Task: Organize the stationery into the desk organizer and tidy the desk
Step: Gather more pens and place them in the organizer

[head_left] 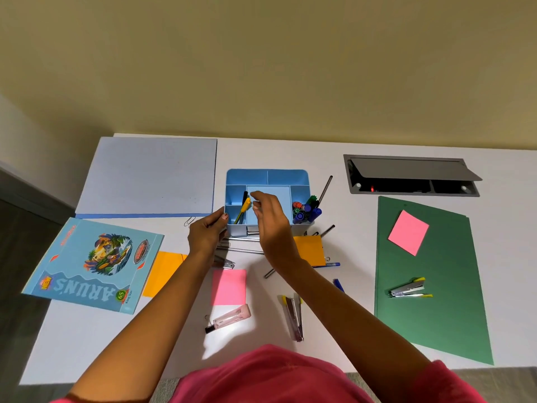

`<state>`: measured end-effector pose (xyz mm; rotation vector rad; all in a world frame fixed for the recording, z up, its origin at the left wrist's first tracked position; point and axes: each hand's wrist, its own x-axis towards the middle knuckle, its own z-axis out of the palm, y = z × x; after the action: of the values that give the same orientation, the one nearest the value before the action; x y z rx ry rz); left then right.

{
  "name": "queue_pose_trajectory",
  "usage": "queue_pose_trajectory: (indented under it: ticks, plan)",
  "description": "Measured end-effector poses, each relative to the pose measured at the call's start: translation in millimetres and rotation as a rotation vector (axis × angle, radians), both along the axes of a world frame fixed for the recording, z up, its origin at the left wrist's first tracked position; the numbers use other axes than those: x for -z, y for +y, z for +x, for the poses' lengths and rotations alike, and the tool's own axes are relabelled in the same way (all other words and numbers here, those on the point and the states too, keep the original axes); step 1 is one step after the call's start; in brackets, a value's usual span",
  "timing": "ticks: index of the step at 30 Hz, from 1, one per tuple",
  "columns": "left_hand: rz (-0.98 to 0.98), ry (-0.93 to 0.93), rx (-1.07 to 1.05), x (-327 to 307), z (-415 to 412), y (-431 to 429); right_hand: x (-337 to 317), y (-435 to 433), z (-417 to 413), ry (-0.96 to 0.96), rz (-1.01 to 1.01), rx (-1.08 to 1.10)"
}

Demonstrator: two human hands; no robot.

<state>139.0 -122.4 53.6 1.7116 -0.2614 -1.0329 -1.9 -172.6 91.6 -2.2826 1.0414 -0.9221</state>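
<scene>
Head cam, mid-frame: left hand (207,234) grips the light plastic organizer (266,178) by its corner; right hand (268,216) hovers half-open, seemingly empty.

Blue notebook (93,264) cover, upside down: "ARUN'S", "NEW", "65", "King Size"; other txt unreadable

Both bare forearms reach forward from short pink sleeves and converge at the middle. The left hand (207,234) is curled, thumb and fingertips closed in a grip, knuckles facing up. The right hand (271,219) is raised higher, wrist bent, its fingers loosely curved and parted, pointing left, holding nothing visible
</scene>
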Motion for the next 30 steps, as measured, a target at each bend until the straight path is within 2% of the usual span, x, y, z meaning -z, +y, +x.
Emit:
queue_pose_trajectory:
  ticks: [1,7,10,18,22,26,30]
  plan:
    - [0.003,0.002,0.000,1,0,0,2,0,-4,-0.005,-0.063,-0.035]
    - [-0.008,0.017,0.008,2,1,1,4,20,-48,0.001,-0.084,-0.041]
    - [-0.006,0.025,0.000,1,1,0,19,27,-81,0.028,-0.116,0.046]
    - [-0.016,0.025,0.006,-2,0,1,86,26,-161,0.275,0.157,0.352]
    - [-0.014,0.022,0.005,-3,-1,1,92,25,-171,0.358,0.207,0.352]
    - [-0.010,0.018,0.002,-4,-1,1,91,19,-169,0.485,0.119,0.291]
    - [-0.018,0.045,0.004,-4,0,2,90,15,-175,0.465,0.142,0.291]
